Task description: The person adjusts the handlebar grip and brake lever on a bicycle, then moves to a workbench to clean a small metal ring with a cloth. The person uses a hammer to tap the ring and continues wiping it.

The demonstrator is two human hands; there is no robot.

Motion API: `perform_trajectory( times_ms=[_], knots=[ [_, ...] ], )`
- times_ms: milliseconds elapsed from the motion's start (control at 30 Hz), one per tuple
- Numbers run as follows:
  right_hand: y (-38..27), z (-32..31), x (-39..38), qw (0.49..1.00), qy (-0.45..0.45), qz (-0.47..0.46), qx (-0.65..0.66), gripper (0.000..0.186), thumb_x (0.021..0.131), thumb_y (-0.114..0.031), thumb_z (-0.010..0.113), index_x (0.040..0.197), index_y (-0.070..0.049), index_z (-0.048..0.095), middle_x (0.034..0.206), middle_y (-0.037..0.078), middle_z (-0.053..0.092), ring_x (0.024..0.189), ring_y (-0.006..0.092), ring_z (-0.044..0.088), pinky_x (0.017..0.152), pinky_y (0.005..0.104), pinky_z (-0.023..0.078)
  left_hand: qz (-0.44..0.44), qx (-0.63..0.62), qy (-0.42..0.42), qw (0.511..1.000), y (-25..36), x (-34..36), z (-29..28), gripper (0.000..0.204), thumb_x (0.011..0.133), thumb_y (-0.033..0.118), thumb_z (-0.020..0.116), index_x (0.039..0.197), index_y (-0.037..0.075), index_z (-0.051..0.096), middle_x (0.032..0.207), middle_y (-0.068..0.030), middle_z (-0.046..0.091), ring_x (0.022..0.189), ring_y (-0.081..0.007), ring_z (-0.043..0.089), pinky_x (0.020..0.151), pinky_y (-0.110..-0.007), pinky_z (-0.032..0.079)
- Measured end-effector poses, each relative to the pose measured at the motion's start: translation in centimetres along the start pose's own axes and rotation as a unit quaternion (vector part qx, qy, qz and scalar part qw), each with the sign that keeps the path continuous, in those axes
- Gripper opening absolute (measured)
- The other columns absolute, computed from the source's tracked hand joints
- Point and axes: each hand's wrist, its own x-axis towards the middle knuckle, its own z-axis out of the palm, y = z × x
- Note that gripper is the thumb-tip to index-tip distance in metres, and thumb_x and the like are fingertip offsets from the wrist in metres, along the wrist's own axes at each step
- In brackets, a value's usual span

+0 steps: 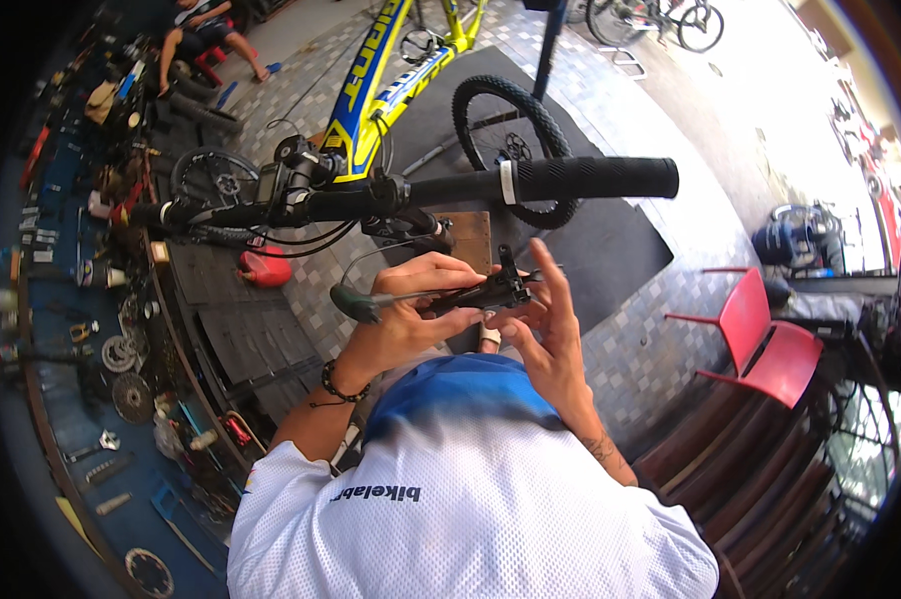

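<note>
head view: my left hand (pixel 400 317) pinches a black lever (pixel 502 291). my right hand (pixel 555 351) is close by; its grip i cannot tell.

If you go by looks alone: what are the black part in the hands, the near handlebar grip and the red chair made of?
Black part: probably coated metal, dark with small glints; plastic possible.
Handlebar grip: likely rubber, fairly matt black with a patterned surface.
Red chair: seat looks like moulded plastic, smooth, evenly coloured; leg material unclear.
</note>
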Motion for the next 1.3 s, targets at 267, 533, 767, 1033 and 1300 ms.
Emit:
perform_trajectory(
  times_ms=[267,533,767,1033,1300],
  knots=[
    [1.0,4.7,-0.4,0.996,0.069,0.028,0.053,0.053,0.097,0.0,0.072,0.147,-0.001,0.055,0.114,0.006,0.073,0.101,0.0091,0.069,0.094,0.0254,0.053,-0.032,-0.122,0.016,0.992,-2.4,-3.1,-0.9,0.025,0.101,0.004,0.068,0.123,-0.005,0.071,0.124,-0.0113,0.066,0.101,-0.0173,0.072,0.079,-0.026,0.062],
    [1.8,9.5,0.1,0.979,0.196,-0.023,0.048,0.045,0.104,-0.008,0.066,0.146,0.0,0.054,0.124,0.008,0.069,0.109,0.0127,0.067,0.095,0.0276,0.056,0.146,0.07,0.042,0.986,0.0,-4.6,-8.3,0.021,0.104,0.003,0.063,0.12,-0.004,0.073,0.119,-0.0167,0.07,0.097,-0.0214,0.074,0.085,-0.031,0.061],
    [-0.3,8.9,4.0,0.962,0.247,-0.089,0.071,0.033,0.11,-0.019,0.057,0.137,0.0,0.054,0.115,0.009,0.069,0.105,0.0202,0.073,0.088,0.0328,0.062,0.234,0.073,-0.079,0.966,9.8,1.2,-16.4,0.023,0.108,0.011,0.057,0.118,-0.005,0.071,0.119,-0.0167,0.072,0.098,-0.0192,0.074,0.083,-0.031,0.062],
    [-2.4,11.5,7.6,0.929,0.239,-0.117,0.257,0.037,0.11,-0.018,0.056,0.141,0.0,0.044,0.12,0.012,0.063,0.111,0.0219,0.069,0.1,0.0351,0.056,0.184,0.001,-0.171,0.968,12.2,11.0,-13.8,0.023,0.104,0.019,0.069,0.116,0.001,0.074,0.106,-0.0053,0.077,0.098,-0.0123,0.075,0.084,-0.024,0.059],
    [-3.4,11.1,10.9,0.931,0.297,-0.093,0.193,0.041,0.108,-0.038,0.062,0.124,-0.003,0.049,0.1,0.008,0.064,0.087,0.0143,0.066,0.082,0.0313,0.056,0.167,0.047,-0.189,0.966,10.7,15.3,-12.9,0.025,0.107,0.021,0.064,0.119,0.001,0.071,0.112,-0.0118,0.077,0.104,-0.0217,0.077,0.086,-0.032,0.063]
  ],
)
